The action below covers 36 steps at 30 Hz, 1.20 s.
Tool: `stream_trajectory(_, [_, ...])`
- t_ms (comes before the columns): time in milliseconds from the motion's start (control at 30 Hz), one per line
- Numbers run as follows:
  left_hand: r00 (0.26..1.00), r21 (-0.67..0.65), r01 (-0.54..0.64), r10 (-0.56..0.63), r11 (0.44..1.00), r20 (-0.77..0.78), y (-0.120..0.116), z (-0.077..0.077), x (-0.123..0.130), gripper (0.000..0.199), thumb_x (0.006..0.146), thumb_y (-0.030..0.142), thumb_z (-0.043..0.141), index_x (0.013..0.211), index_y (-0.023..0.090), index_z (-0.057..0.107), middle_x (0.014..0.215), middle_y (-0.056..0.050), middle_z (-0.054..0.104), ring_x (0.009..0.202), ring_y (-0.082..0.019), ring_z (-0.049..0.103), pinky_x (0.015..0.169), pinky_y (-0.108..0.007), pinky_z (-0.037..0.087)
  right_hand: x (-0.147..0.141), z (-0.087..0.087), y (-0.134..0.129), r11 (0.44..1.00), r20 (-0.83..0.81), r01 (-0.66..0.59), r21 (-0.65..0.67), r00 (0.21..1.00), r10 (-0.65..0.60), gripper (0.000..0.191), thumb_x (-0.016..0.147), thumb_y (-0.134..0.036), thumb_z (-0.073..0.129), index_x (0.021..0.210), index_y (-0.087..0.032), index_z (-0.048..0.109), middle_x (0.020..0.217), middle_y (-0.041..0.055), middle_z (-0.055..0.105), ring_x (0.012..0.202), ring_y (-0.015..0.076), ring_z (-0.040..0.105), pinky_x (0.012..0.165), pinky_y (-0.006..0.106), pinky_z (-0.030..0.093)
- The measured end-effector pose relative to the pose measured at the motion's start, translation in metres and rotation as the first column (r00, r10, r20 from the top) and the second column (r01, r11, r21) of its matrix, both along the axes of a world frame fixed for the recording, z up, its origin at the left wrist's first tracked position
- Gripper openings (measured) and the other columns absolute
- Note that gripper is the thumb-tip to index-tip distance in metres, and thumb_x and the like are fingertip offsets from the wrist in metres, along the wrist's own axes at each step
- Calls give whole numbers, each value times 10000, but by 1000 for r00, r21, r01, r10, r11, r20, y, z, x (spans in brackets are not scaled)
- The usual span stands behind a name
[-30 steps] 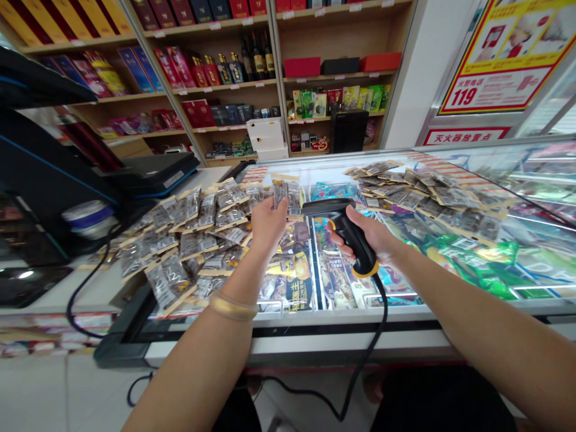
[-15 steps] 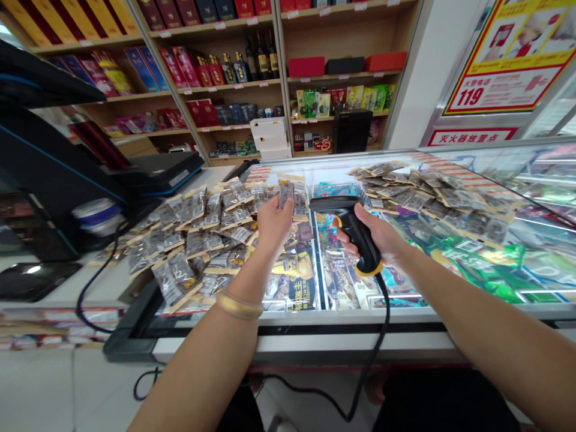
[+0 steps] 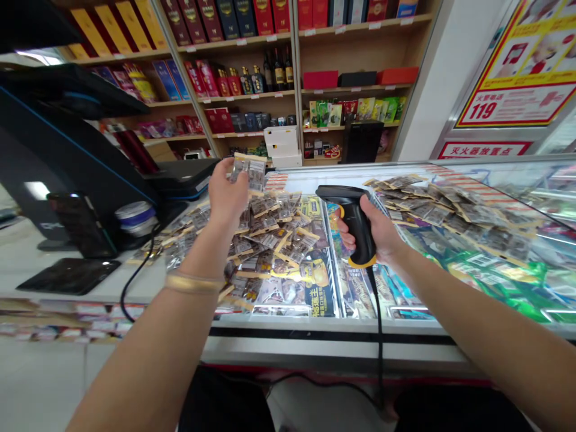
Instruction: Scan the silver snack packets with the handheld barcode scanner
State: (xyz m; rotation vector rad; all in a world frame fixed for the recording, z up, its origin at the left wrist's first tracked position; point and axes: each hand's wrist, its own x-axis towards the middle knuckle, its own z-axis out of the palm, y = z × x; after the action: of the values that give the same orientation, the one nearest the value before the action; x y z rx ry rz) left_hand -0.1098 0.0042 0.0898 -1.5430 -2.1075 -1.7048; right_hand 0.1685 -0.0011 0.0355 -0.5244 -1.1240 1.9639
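Note:
My left hand [image 3: 228, 191] pinches a small clear snack packet [image 3: 250, 170] with tan edges, raised above the left pile. A black and yellow barcode scanner [image 3: 360, 231] is gripped in my right hand [image 3: 381, 231], its head turned to the left and its cable hanging down over the freezer's front edge. Under my left arm, a loose heap of similar packets [image 3: 265, 231] covers the left part of the glass-topped freezer [image 3: 288, 349]. Another heap of packets [image 3: 443, 204] lies on the glass at the right, beyond my right hand.
At the left stand a black checkout terminal [image 3: 67, 150], a phone [image 3: 81, 225] and a round white and blue tub [image 3: 135, 218]. Green bags [image 3: 490, 276] show through the freezer glass. Shelves [image 3: 252, 42] of boxes and bottles line the back wall.
My left hand has moved left and up with the packet, away from the scanner. The right hand still holds the scanner at much the same place. The view has shifted a little.

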Motion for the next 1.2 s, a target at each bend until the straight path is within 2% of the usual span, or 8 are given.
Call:
stream_trajectory(67, [968,-266,-159,98,951,-229,-7,4,-17,498,861,366,582,1338,222,593,1401,-123,585,1314,-355,510,1107,-543,388,-20,0,-2,999,-32,-23,-22,999,22,518,848,-684,547,884,-169,581,632,-14,537,438,85,447,385,207,395])
stream_trajectory(133, [916,-501,-229,11,835,-400,-12,0,-25,512,880,441,554,1358,262,589,1506,-119,489,1412,-395,389,1143,-604,300,-37,-2,-5,997,-42,-46,-55,998,44,517,853,-682,541,880,-166,577,624,-16,540,432,83,452,384,204,398])
stream_trajectory(267, [871,-675,-203,-184,709,-456,-16,-15,-26,567,967,476,322,1477,265,455,1566,-110,407,1411,-362,405,1127,-568,333,-54,-13,-11,989,-16,-105,-105,994,104,519,868,-678,523,880,-163,582,612,-19,541,424,79,457,388,199,398])
stream_trajectory(433, [855,-651,-223,-175,725,-488,-16,-17,-24,596,971,506,270,1491,264,433,1573,-131,389,1430,-357,379,1140,-574,305,-49,-20,-13,986,3,-100,-130,995,101,510,878,-674,512,866,-169,578,606,-18,540,423,83,458,389,202,398])
stream_trajectory(800, [886,-239,-172,44,956,-462,-20,-10,-5,527,900,488,471,1334,222,606,1477,-174,477,1413,-399,361,1150,-603,256,-6,-7,-12,995,-40,3,-103,999,-8,509,875,-671,522,887,-166,583,608,-25,551,420,80,468,386,198,402])
stream_trajectory(1000, [928,-28,161,-161,987,-335,-2,-6,66,436,881,383,521,1239,166,645,1263,-155,616,1217,-285,553,1082,-446,410,58,-9,-11,991,-8,125,-54,992,-125,502,853,-673,551,875,-171,572,612,-18,532,433,89,455,392,207,384])
stream_trajectory(1100, [919,-76,382,-387,921,-72,11,-20,123,402,858,358,563,1192,159,664,1204,-140,651,991,-227,659,936,-394,520,102,-16,-12,976,15,215,-35,977,-215,506,832,-675,575,872,-171,577,621,-11,522,448,93,447,394,210,375])
stream_trajectory(1200, [808,-60,549,-511,834,293,20,-38,184,296,824,319,622,1060,161,706,1049,-97,720,933,-202,686,912,-353,533,149,-25,-15,950,31,311,-23,950,-310,503,826,-680,573,860,-178,578,635,-7,514,461,98,443,394,213,376])
